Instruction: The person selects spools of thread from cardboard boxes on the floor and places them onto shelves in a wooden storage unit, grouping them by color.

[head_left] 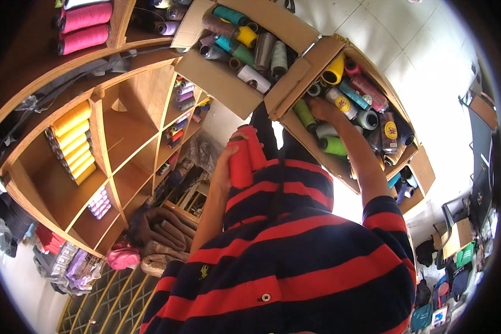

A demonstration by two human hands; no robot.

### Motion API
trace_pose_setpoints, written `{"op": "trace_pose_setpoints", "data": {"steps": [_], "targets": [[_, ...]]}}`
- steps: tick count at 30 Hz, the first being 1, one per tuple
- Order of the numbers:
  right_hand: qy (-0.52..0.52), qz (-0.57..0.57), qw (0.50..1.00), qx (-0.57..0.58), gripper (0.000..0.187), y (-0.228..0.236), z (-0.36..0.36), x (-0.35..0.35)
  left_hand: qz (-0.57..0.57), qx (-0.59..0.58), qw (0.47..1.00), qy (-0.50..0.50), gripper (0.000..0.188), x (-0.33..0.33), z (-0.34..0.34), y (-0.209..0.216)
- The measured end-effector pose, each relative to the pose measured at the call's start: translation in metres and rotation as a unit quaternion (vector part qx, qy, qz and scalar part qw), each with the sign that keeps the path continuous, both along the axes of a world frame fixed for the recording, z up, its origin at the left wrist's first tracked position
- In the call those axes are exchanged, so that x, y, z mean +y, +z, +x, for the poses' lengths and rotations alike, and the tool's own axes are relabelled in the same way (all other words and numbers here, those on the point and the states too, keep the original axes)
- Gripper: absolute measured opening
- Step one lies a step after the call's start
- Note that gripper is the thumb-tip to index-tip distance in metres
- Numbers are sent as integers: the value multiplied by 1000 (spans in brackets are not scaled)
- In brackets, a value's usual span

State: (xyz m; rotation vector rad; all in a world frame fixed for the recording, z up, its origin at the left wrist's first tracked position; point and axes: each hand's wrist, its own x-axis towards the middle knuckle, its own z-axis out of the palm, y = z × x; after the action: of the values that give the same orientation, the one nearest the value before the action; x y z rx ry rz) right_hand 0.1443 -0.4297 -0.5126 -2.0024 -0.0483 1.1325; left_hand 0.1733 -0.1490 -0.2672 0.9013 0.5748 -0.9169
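Observation:
My left hand point(223, 166) is closed around two red thread spools point(240, 167), held side by side in front of my body. My right hand point(324, 109) reaches down into an open cardboard box point(348, 181) full of thread spools. Its fingers are bent down among the spools and mostly hidden, so a grip cannot be made out. Closest to it lies an olive green spool point(304, 115). A pale spool with a round label point(341, 103), a teal spool point(355, 94) and a bright green spool point(333, 146) lie around it.
A second open box point(222, 78) of mixed spools stands beyond. On the left is a wooden shelf point(97, 150) with yellow spools point(72, 142) in one compartment and pink spools point(84, 28) higher up. Another carton point(423, 172) with spools sits at the right. Brown fabric point(164, 234) lies low at the left.

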Motion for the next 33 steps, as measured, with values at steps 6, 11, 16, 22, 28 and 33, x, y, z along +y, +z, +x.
{"op": "trace_pose_setpoints", "data": {"steps": [6, 11, 16, 22, 28, 33], "targets": [[64, 9, 996, -66, 47, -24, -1, 3, -8, 9, 1000, -20, 37, -7, -5, -12], [44, -27, 994, -101, 48, -34, -7, 8, -13, 9, 998, -56, 36, -24, 4, -17], [47, -49, 990, -123, 50, -42, -10, 10, 18, 34, 995, -95, 39, -42, 6, -24], [70, -80, 984, -140, 51, -50, -13, 12, -14, 33, 995, -93, 40, -47, 6, -36], [129, -130, 972, -144, 51, -49, -12, 14, 9, 26, 996, -87, 42, -51, 0, -34], [81, -82, 987, -112, 48, -46, -4, 10, 7, 11, 996, -91, 43, -49, -2, -39]]}}
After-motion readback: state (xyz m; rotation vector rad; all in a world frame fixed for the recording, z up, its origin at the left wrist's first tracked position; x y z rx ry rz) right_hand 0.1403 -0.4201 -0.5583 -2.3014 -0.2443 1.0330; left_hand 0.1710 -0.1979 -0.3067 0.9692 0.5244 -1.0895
